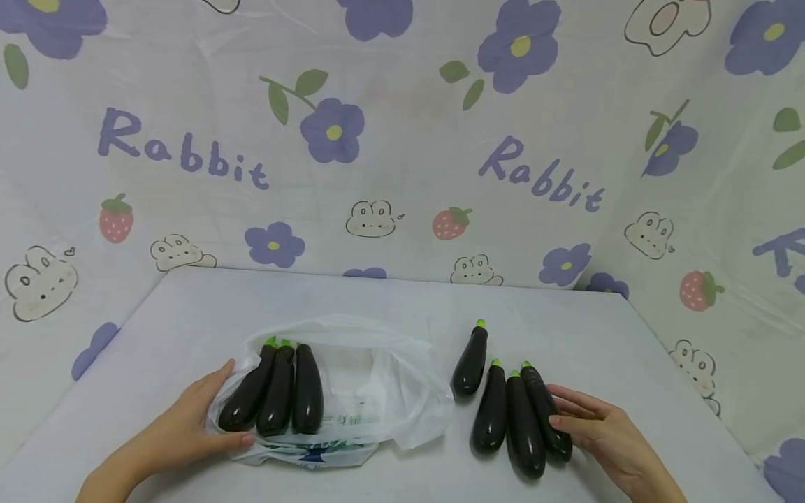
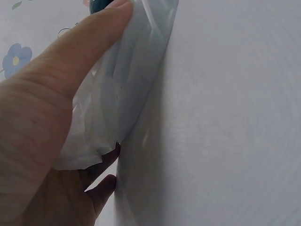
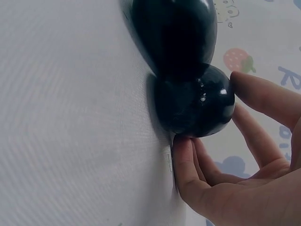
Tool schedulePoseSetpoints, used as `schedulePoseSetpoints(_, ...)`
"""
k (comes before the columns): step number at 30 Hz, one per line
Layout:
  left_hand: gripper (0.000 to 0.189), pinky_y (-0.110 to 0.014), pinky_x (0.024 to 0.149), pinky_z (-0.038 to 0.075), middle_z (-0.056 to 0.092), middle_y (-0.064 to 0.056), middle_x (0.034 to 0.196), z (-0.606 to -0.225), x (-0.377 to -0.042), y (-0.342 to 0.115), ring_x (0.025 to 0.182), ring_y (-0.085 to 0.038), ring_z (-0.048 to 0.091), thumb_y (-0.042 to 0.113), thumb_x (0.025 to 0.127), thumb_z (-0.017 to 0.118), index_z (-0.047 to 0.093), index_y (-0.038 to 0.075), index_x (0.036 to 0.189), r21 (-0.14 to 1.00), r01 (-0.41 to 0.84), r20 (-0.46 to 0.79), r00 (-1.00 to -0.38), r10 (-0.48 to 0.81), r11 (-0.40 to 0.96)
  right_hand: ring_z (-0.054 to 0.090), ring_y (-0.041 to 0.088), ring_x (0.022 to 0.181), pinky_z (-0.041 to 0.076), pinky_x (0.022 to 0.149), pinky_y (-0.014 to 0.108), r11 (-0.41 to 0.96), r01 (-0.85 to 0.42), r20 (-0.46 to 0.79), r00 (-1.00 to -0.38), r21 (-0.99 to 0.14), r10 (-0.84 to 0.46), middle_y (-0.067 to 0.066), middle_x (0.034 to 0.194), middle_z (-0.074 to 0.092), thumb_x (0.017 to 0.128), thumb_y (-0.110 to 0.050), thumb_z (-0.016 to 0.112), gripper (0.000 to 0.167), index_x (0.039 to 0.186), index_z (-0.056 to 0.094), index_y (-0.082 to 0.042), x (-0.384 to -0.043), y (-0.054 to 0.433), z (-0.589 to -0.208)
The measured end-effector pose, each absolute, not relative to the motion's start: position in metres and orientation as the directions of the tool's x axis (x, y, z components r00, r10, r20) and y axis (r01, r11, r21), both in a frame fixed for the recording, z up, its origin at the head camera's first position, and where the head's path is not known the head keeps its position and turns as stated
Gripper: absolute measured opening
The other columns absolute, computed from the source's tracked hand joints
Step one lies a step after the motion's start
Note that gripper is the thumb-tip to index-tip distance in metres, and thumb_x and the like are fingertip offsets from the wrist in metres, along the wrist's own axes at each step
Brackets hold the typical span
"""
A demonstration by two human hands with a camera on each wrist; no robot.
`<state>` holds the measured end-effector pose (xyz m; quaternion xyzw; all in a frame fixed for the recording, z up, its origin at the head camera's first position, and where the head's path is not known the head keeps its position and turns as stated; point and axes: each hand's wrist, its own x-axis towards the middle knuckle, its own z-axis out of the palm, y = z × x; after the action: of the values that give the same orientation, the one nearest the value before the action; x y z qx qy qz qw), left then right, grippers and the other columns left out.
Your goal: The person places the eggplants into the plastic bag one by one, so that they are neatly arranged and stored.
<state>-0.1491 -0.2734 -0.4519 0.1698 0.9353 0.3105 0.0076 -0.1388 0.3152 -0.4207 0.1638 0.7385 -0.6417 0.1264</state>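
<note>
In the head view my left hand (image 1: pixel 182 426) holds the left end of a white plastic bag (image 1: pixel 409 391), thumb at the front rim and fingers round the far side. The left wrist view shows the thumb pressed against the bag (image 2: pixel 127 80). Three dark, glossy eggplants (image 1: pixel 275 391) lie side by side in the bag's left part. My right hand (image 1: pixel 604 433) has its thumb and fingertips on the rightmost eggplant (image 1: pixel 546 412) outside the bag. In the right wrist view this eggplant (image 3: pixel 197 103) sits between thumb and fingers, against another eggplant (image 3: pixel 174 33).
More loose eggplants lie right of the bag: one farther back (image 1: pixel 472 363), and two (image 1: pixel 490 416) (image 1: pixel 525 429) beside the touched one. All rest on a white table (image 1: pixel 390 297). A patterned cloth (image 1: pixel 402 140) with flowers and rabbits hangs behind it.
</note>
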Motion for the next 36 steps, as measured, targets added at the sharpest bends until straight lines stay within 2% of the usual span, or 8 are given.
schedulePoseSetpoints(4,0.119,-0.068,0.103,0.028,0.031,-0.029,0.150,-0.4511,-0.1493,-0.2738,0.134,-0.050,0.029,0.058,0.073,0.081,0.018,-0.001,0.155,0.589,0.311,0.091,-0.943,0.321,0.746,0.052,0.027,0.120,0.048,0.092,0.036,0.157,0.399,-0.391,-0.917,-0.904,0.081,0.026,0.148,0.038,0.080,-0.016,0.083,0.070,0.143,0.052,-0.008,-0.1395,0.3146,-0.4203)
schedulePoseSetpoints(8,0.119,-0.069,0.102,0.027,0.031,-0.031,0.150,-0.4504,-0.1483,-0.2748,0.133,-0.052,0.028,0.056,0.073,0.081,0.018,-0.001,0.155,0.588,0.311,0.091,-0.943,0.320,0.747,0.042,0.035,0.130,0.043,0.100,0.045,0.191,0.395,-0.389,-0.919,-0.899,0.068,0.028,0.149,0.034,0.082,-0.019,0.082,0.067,0.142,0.054,-0.010,-0.1391,0.3145,-0.4203)
schedulePoseSetpoints(12,0.119,-0.069,0.102,0.027,0.031,-0.031,0.150,-0.4501,-0.1466,-0.2760,0.133,-0.052,0.028,0.057,0.073,0.080,0.018,-0.002,0.155,0.584,0.299,0.079,-0.946,0.313,0.755,0.041,0.037,0.130,0.039,0.103,0.052,0.249,0.384,-0.382,-0.922,-0.889,0.058,0.028,0.147,0.036,0.082,-0.025,0.082,0.065,0.141,0.056,-0.011,-0.1391,0.3136,-0.4202)
schedulePoseSetpoints(16,0.119,-0.069,0.102,0.027,0.032,-0.030,0.150,-0.4505,-0.1465,-0.2763,0.134,-0.050,0.028,0.059,0.073,0.080,0.019,-0.002,0.155,0.586,0.294,0.078,-0.948,0.309,0.755,0.049,0.031,0.117,0.045,0.092,0.043,0.295,0.372,-0.373,-0.926,-0.880,0.056,0.028,0.145,0.040,0.082,-0.027,0.082,0.064,0.140,0.057,-0.012,-0.1380,0.3147,-0.4194)
schedulePoseSetpoints(20,0.119,-0.069,0.102,0.027,0.031,-0.030,0.150,-0.4521,-0.1480,-0.2748,0.134,-0.051,0.028,0.058,0.073,0.080,0.019,-0.002,0.155,0.588,0.306,0.089,-0.945,0.316,0.749,0.048,0.026,0.104,0.042,0.078,0.036,0.294,0.370,-0.371,-0.927,-0.881,0.055,0.026,0.143,0.043,0.082,-0.024,0.081,0.063,0.139,0.058,-0.012,-0.1367,0.3173,-0.4186)
schedulePoseSetpoints(26,0.118,-0.070,0.100,0.028,0.032,-0.031,0.149,-0.4542,-0.1486,-0.2733,0.132,-0.052,0.029,0.054,0.073,0.083,0.018,-0.002,0.155,0.590,0.304,0.088,-0.945,0.315,0.748,0.048,0.025,0.105,0.044,0.076,0.035,0.278,0.374,-0.374,-0.926,-0.885,0.052,0.025,0.143,0.044,0.082,-0.022,0.081,0.060,0.137,0.060,-0.012,-0.1372,0.3187,-0.4202)
schedulePoseSetpoints(31,0.118,-0.070,0.100,0.028,0.031,-0.031,0.149,-0.4539,-0.1485,-0.2730,0.133,-0.052,0.029,0.055,0.073,0.082,0.018,0.000,0.155,0.594,0.295,0.081,-0.947,0.310,0.748,0.049,0.027,0.109,0.045,0.079,0.036,0.286,0.372,-0.375,-0.926,-0.883,0.047,0.025,0.142,0.045,0.083,-0.021,0.080,0.058,0.137,0.060,-0.013,-0.1367,0.3200,-0.4211)
schedulePoseSetpoints(36,0.118,-0.070,0.100,0.028,0.032,-0.031,0.149,-0.4546,-0.1484,-0.2745,0.132,-0.052,0.029,0.055,0.072,0.082,0.018,0.000,0.155,0.582,0.302,0.088,-0.947,0.310,0.755,0.046,0.031,0.121,0.046,0.092,0.044,0.289,0.386,-0.391,-0.919,-0.876,0.041,0.023,0.146,0.043,0.085,-0.021,0.078,0.053,0.136,0.062,-0.014,-0.1373,0.3211,-0.4216)
